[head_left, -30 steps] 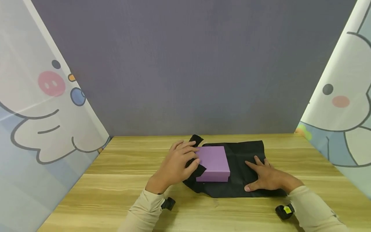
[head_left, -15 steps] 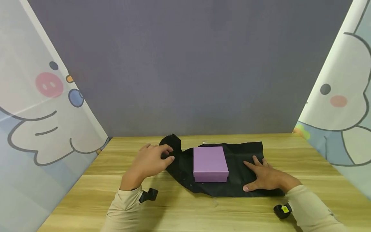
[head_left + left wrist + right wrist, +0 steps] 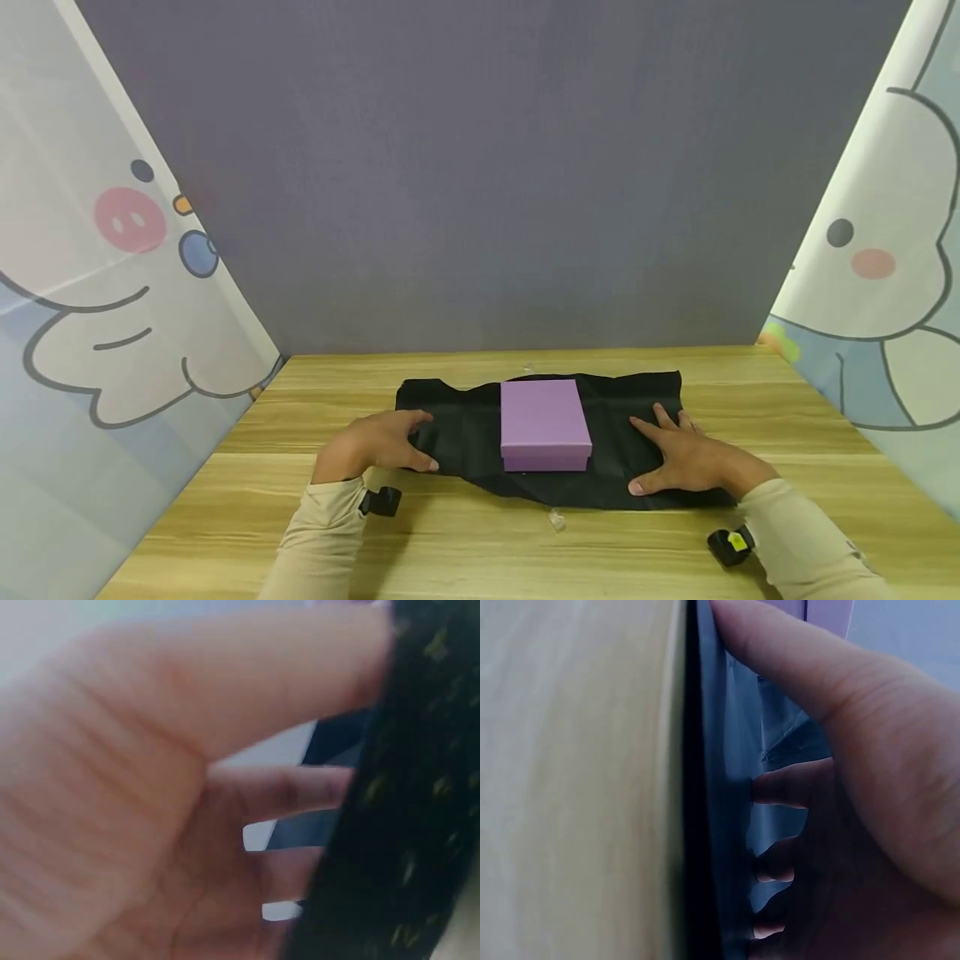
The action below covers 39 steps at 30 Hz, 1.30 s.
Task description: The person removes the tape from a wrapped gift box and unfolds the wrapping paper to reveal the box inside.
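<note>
A purple lidded box (image 3: 545,417) sits upright on the middle of a long black sheet (image 3: 465,437) spread on the table. At the sheet's left end, my left hand (image 3: 382,442) lies with thumb and fingers spread over the edge. In the left wrist view, a blurred dark band (image 3: 397,795) hides the fingertips of the left hand (image 3: 150,772). My right hand (image 3: 682,458) presses the sheet's right part with spread fingers. The right wrist view shows the fingertips of the right hand (image 3: 885,750) touching the sheet (image 3: 735,765). Both hands are apart from the box.
Clear bits, perhaps tape, lie at the sheet's front edge (image 3: 557,520) and behind the box (image 3: 529,367). The wooden table (image 3: 480,558) meets a grey panel (image 3: 495,183) at the back. Printed cartoon sheets (image 3: 82,350) flank both sides.
My left hand has moved left from the box, unfolding the black sheet's left end and lowering it to the table. That end now lies flatter. The right hand has stayed in place.
</note>
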### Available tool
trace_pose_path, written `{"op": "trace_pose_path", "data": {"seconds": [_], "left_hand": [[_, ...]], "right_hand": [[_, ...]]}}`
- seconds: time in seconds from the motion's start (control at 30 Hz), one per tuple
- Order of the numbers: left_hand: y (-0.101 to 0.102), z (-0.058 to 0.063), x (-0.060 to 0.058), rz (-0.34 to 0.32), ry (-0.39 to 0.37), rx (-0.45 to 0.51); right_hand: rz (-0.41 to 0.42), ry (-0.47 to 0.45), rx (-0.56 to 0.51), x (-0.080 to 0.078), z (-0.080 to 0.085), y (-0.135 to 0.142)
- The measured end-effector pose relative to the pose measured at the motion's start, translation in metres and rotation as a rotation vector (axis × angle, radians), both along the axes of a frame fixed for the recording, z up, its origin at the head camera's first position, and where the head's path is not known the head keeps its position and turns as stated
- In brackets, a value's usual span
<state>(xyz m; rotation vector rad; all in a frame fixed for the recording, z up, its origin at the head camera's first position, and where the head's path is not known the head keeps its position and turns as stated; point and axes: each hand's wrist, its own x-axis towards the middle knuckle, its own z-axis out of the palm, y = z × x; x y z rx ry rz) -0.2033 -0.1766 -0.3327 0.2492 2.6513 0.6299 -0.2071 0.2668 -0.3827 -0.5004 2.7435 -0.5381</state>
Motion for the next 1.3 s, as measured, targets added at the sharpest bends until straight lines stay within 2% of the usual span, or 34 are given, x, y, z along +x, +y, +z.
{"op": "trace_pose_path", "data": {"seconds": [0.1,0.23,0.3,0.53,0.77,0.83,0.97,1.07,1.17,1.3], "left_hand": [[0.006,-0.01,-0.002,0.005,0.036,-0.071],[0.015,-0.019,-0.006,-0.037,0.119,-0.171],[0.018,-0.023,-0.007,-0.057,0.136,-0.202],[0.018,-0.033,-0.013,-0.081,0.154,-0.171],[0.009,-0.046,-0.019,-0.073,0.167,-0.156],[0.009,-0.05,-0.022,-0.071,0.19,-0.174],[0.009,-0.058,-0.028,-0.04,0.284,-0.196],[0.005,-0.065,-0.03,-0.011,0.332,-0.162],[0.001,-0.068,-0.03,-0.02,0.324,-0.137],[-0.002,-0.068,-0.03,-0.047,0.267,-0.149]], "right_hand": [[0.0,0.002,0.002,0.0,-0.001,0.0],[-0.004,0.0,0.003,-0.001,-0.001,0.0],[-0.002,0.007,0.006,-0.001,-0.001,0.0],[0.008,0.103,0.044,-0.003,0.0,0.0],[0.023,0.083,-0.002,-0.004,-0.001,0.0],[0.034,0.08,-0.007,-0.005,0.0,0.001],[0.055,0.099,0.012,-0.007,0.003,0.004],[0.059,0.117,0.034,-0.01,0.004,0.005],[0.056,0.13,0.041,-0.011,0.003,0.006],[0.054,0.14,0.053,-0.009,-0.001,0.008]]}}
